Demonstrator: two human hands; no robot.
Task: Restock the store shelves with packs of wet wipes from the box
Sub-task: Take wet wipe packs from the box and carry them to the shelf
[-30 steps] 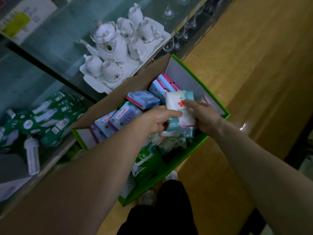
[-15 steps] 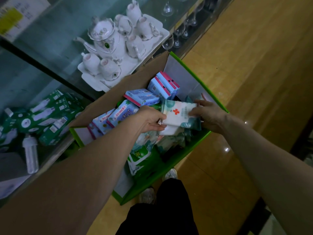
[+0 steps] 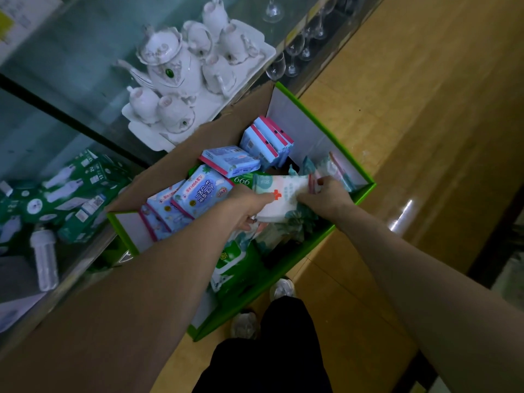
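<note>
Hands (image 3: 246, 207) (image 3: 326, 195) gripping soft white pack (image 3: 283, 194), cardboard box (image 3: 181, 163)

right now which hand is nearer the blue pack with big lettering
Left. The left hand is beside the blue pack; the right hand is beyond the white pack.

Left hand (image 3: 249, 207) and right hand (image 3: 326, 195) grip a white wipes pack (image 3: 283, 191) over the box (image 3: 351, 199).

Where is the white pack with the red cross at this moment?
Head view, near the middle: the pack is over the open box, right of the blue packs, held between the left hand and the right hand.
</note>
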